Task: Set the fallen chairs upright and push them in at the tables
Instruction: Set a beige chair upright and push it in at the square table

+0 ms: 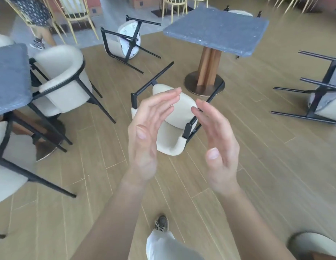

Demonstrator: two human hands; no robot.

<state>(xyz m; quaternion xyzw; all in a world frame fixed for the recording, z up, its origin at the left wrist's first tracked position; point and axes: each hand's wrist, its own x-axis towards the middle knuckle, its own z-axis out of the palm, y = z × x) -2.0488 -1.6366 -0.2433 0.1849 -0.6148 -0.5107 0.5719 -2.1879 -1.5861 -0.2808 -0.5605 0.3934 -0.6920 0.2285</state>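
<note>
Through the head camera I saw two bare hands held up in front of me, palms facing each other, apart and holding nothing. The left hand point(146, 132) had its fingers straight and close together. The right hand point(219, 147) had its fingers nearly straight, only slightly bent. Neither touched anything.

Beyond and between them, on the wood-plank floor point(88, 184), lay the nearest fallen chair point(174, 113). It was cream with a black frame, tipped over, with its legs pointing toward the round base of a grey stone-topped table point(219, 29). A second fallen chair point(126, 42) lay farther back, left of that table, its underside facing me. A third fallen chair point(324, 98) lay on its side at the right edge, legs pointing left.

At the left, an upright cream chair point(64, 79) stood against another grey table point(9, 76), and one more chair point(5, 166) stood nearer me. A shoe point(161, 223) showed below the forearms. Another person's legs point(39, 32) were at top left, near yellow-framed chairs point(77, 14)
</note>
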